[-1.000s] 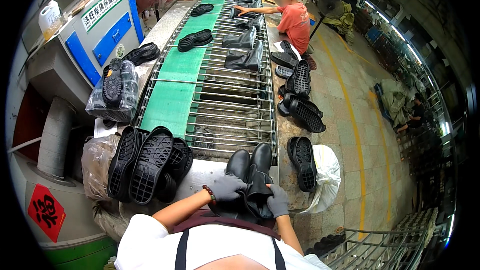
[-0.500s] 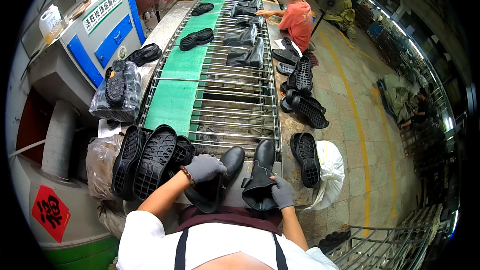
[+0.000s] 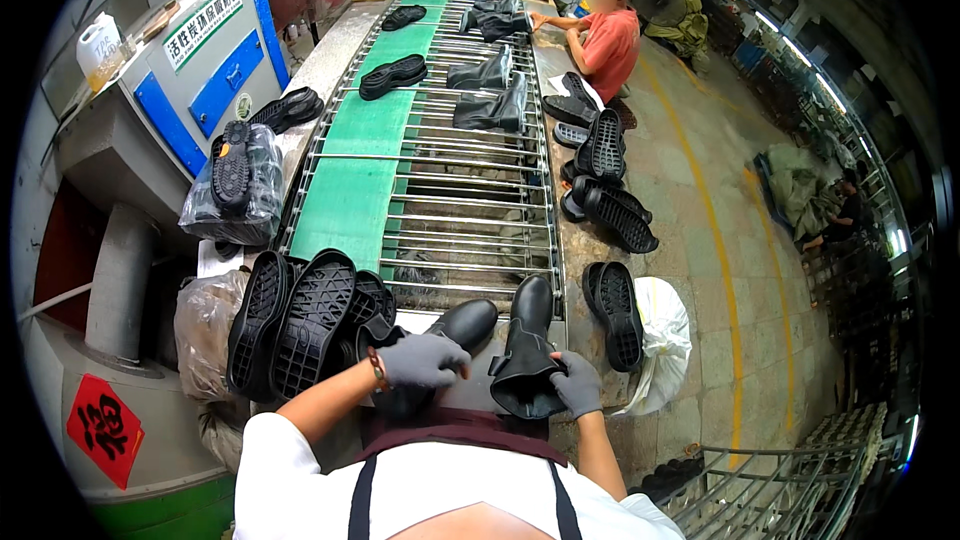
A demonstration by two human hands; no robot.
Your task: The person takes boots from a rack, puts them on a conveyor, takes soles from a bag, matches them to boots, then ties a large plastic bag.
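Two black leather boots are before me at the near end of the rack. The left boot [image 3: 467,323] leans over with its toe to the upper right, its shaft mostly hidden under my left hand [image 3: 424,361]. That hand wears a grey glove with bare fingertips; its fingers are loosely bent, slightly apart, and point toward the other boot. The right boot [image 3: 527,340] has its toe pointing away and its wide top opening facing me. My right hand [image 3: 577,383], gloved alike, pinches the right rim of this opening.
Black lugged soles [image 3: 312,315] stand at my left; another pair [image 3: 614,315] lies right, beside a white sack [image 3: 660,330]. A roller conveyor [image 3: 470,200] with a green strip [image 3: 350,175] carries soles and boots away from me. A co-worker in red [image 3: 610,45] sits along its right side.
The left boot has tipped over, its toe swinging right, and my left hand has loosened and shifted right and down. My right hand stays at the right boot's rim. The co-worker has leaned back.
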